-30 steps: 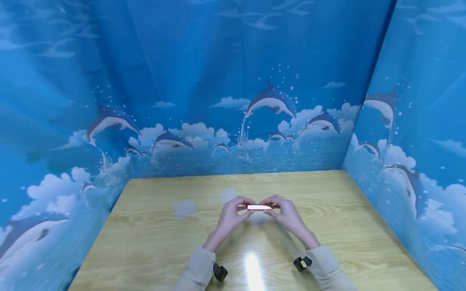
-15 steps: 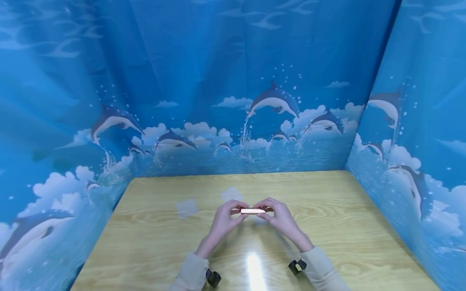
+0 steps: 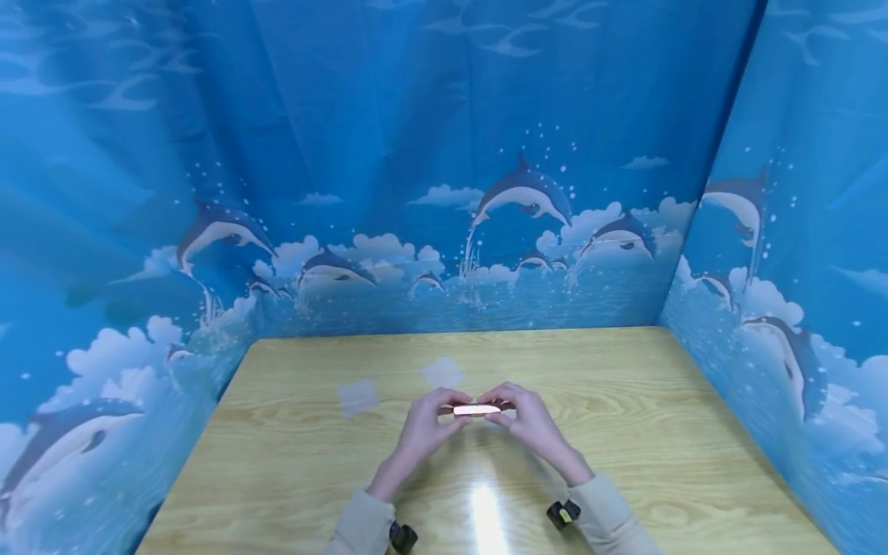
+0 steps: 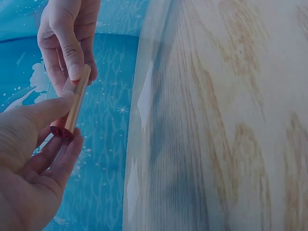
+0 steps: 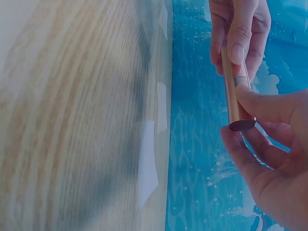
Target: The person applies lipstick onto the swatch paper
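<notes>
Just below and right of the middle of the head view, a small shiny tube (image 3: 475,410) lies level between a person's two hands, one at each end. The left hand (image 3: 422,424) pinches its left end and the right hand (image 3: 530,422) its right end, both grips narrow, each thumb on the near side with the fingers curled behind; the tube's bright middle shows between the thumbs. At the left of the left wrist view the tube slants, its reddish end (image 4: 61,132) lowest, between thumb and fingers. Below the hands spreads the wood-grain table (image 3: 277,470), with pale patches (image 3: 358,396) left of centre, before a blue dolphin curtain (image 3: 388,154) filling the upper frame.
</notes>
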`<state>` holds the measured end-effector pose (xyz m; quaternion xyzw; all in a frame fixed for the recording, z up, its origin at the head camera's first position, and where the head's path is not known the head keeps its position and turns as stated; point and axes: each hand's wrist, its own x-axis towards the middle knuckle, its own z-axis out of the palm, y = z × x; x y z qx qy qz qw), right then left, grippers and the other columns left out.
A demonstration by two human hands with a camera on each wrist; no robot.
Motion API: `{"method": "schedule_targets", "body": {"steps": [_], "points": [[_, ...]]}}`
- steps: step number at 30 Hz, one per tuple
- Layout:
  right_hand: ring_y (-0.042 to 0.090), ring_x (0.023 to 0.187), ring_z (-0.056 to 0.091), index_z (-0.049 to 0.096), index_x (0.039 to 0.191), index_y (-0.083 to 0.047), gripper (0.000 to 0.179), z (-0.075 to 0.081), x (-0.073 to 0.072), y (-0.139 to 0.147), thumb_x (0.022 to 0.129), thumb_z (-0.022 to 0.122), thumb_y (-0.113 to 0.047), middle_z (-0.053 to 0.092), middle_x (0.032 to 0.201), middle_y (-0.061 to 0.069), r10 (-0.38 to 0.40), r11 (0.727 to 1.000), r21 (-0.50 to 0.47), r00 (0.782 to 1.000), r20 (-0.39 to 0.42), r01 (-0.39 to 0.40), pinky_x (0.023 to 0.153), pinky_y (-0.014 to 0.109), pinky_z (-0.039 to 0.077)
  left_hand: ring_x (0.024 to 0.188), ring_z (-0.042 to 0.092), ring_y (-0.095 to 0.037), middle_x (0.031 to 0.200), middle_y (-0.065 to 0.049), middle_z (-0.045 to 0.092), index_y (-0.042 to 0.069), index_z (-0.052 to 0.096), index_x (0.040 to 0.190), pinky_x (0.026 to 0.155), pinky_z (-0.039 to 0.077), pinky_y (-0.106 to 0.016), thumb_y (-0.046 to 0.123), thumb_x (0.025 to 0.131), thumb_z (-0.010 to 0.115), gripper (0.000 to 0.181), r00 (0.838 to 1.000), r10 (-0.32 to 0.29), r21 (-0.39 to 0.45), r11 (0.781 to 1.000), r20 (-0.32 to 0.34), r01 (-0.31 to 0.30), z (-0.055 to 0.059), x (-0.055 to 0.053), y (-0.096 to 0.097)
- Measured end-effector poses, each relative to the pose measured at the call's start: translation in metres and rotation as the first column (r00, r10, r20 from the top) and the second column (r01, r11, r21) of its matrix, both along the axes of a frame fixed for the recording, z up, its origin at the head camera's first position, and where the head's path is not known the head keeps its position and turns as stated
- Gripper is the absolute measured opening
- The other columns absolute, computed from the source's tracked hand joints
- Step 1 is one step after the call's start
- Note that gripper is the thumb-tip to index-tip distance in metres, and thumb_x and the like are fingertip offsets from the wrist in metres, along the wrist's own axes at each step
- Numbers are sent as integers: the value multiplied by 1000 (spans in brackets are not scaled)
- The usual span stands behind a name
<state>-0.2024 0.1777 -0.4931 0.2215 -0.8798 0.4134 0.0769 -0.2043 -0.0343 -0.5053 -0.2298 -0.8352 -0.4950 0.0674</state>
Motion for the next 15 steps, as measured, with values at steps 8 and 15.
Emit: {"method": "schedule_targets", "body": {"steps": [8,15], "points": [[16,91,68,75,109,-11,27,1,1,-3,84,80,-3,71,103,-2,22,999,32,1000,-13,-21,82,27,61,96,71,-17,104,-3,75,9,75,107,82,60,-19,7,85,81,23,1000,10,-28,1000,-14,-11,1,2,-2],[16,90,69,75,110,-11,27,3,0,-6,84,81,-7,72,102,-1,52,997,57,998,-45,-49,81,29,62,95,72,-18,104,-4,76,9,76,106,81,59,-17,8,85,81,22,999,26,-29,999,-48,-28,0,3,-4]]}}
